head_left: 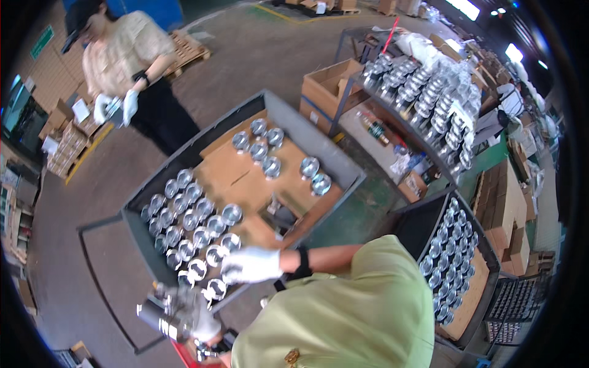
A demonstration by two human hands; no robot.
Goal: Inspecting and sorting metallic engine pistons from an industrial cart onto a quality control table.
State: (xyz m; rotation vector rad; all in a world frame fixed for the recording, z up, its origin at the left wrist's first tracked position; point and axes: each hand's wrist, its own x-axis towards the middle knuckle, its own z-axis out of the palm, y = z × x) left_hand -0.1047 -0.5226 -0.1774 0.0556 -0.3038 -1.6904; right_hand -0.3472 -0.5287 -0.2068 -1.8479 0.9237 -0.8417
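My right hand [251,265], in a white glove, reaches over the near edge of a grey metal bin [138,236]. Its blurred fingers are beside a round, hollow silver metal part [216,288]; whether they grip anything is unclear. Rows of similar parts [189,218] stand on brown cardboard in the bin's left half. Lower left, my gloved left hand [207,326] is closed around a dark cylinder with a shiny metal end [161,319], outside the bin's near corner. Motion blur hides its exact kind.
Several more round parts [258,150] sit toward the bin's far side. A co-worker [132,67] stands beyond it, holding something in gloved hands. A loaded metal rack [423,153] stands right, above another bin of parts [451,264]. A metal frame [101,288] lies left.
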